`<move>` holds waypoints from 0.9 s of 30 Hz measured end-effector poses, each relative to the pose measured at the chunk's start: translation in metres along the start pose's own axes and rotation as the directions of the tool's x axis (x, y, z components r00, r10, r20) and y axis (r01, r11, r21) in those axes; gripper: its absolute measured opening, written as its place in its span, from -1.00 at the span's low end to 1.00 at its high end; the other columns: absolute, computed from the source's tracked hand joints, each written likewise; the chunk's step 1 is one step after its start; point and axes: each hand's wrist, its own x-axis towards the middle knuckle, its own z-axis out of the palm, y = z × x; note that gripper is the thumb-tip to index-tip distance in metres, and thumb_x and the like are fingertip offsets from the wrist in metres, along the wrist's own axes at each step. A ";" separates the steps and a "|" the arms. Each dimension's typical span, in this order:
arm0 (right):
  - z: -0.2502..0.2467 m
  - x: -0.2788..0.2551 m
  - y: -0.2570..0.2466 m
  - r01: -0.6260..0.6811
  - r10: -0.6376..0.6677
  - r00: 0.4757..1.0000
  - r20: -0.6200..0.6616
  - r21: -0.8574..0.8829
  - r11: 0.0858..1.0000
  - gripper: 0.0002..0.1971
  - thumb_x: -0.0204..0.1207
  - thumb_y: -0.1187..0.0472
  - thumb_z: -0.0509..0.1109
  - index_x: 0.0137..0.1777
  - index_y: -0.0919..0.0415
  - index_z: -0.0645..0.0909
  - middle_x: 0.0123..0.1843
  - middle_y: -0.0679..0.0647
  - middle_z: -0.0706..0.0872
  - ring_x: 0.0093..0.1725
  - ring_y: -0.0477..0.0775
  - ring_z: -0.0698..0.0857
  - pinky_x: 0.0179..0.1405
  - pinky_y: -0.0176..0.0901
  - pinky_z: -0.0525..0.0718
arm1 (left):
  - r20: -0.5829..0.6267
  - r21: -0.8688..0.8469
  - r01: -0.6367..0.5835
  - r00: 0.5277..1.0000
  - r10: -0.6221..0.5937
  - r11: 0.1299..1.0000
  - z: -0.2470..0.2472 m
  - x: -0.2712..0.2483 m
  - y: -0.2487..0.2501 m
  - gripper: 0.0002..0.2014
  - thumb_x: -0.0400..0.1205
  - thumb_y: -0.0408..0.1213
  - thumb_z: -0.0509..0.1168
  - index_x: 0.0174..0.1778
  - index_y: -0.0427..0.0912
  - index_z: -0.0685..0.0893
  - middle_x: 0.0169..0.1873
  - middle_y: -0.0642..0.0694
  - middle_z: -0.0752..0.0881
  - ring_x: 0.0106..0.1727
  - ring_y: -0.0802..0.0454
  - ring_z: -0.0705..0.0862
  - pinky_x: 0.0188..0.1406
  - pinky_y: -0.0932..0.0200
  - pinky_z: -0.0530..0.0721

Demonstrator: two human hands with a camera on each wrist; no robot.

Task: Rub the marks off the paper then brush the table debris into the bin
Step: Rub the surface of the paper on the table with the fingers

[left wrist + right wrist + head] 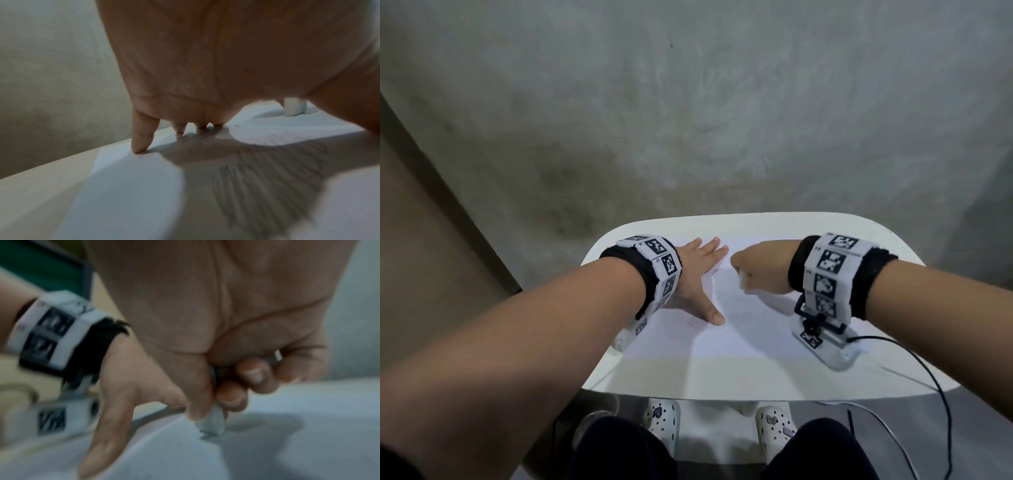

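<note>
A white sheet of paper (739, 329) lies on the small white table (674, 377). My left hand (697, 274) lies flat on the paper's left part, fingers spread and straight, thumb tip pressing down. In the left wrist view grey pencil marks (267, 186) show on the paper (127, 186) under the left hand (185, 126). My right hand (750, 270) pinches a white eraser (211, 425) between thumb and fingers, its tip touching the paper (287, 443). The eraser (295, 107) stands upright on the sheet at the far right of the left wrist view.
The table's rounded edges drop off to a grey concrete floor (688, 120) all round. A black cable (928, 373) runs off the right wrist camera over the table's right front corner. My knees and white clogs (664, 421) are under the front edge.
</note>
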 end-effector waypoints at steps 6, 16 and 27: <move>-0.004 -0.007 0.013 -0.077 0.077 0.996 -0.043 -0.008 0.997 -0.78 0.62 0.21 0.19 0.13 0.29 0.57 0.00 0.13 0.67 -0.02 0.19 0.64 -0.15 -0.14 0.49 | -0.001 -0.011 0.014 1.000 -0.014 1.000 -0.001 -0.001 0.002 0.28 0.37 0.41 0.41 0.68 0.08 -0.42 0.66 0.14 -0.43 0.70 0.02 -0.36 0.63 -0.31 -0.10; 0.005 -0.013 0.006 -0.003 0.002 1.000 -0.013 -0.048 0.999 -0.92 0.64 0.21 0.18 0.04 0.17 0.48 -0.07 0.03 0.61 -0.01 0.15 0.60 -0.09 -0.13 0.48 | -0.003 -0.006 0.021 1.000 -0.022 1.000 -0.001 -0.001 0.003 0.28 0.38 0.40 0.42 0.68 0.08 -0.41 0.66 0.15 -0.43 0.70 0.02 -0.36 0.64 -0.31 -0.09; 0.000 -0.025 0.026 -0.102 0.103 0.995 -0.002 0.061 0.993 -0.94 0.60 0.20 0.21 -0.06 0.18 0.44 -0.29 -0.04 0.50 -0.11 0.13 0.49 -0.14 -0.14 0.45 | 0.011 -0.002 0.027 1.000 -0.027 1.000 -0.001 0.000 0.004 0.28 0.38 0.39 0.42 0.68 0.07 -0.43 0.66 0.14 -0.44 0.70 0.01 -0.37 0.63 -0.30 -0.09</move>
